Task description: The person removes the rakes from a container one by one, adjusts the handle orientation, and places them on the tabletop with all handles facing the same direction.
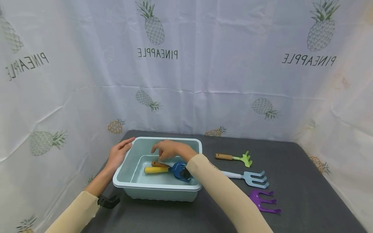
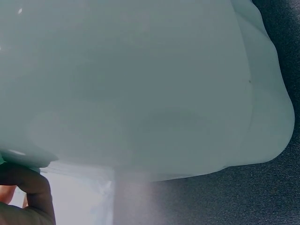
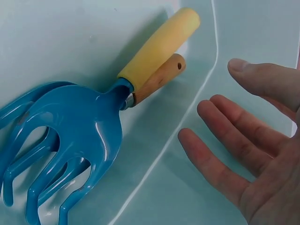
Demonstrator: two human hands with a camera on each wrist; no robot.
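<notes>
A pale blue-green plastic basin stands on the dark table. At its left rim my left hand grips the edge; bent fingers show beside the basin wall in the left wrist view. Inside lie two blue hand rakes, one over the other: the upper rake has a yellow handle, the lower a wooden handle. Above the basin floor, just beyond the handles, hangs my right hand, holding nothing. Its fingers are spread apart from the thumb, near the handle ends.
To the basin's right lie a green rake with a wooden handle, a light blue rake and a purple rake. My right forearm covers part of the last two. A pineapple-print curtain hangs behind the table.
</notes>
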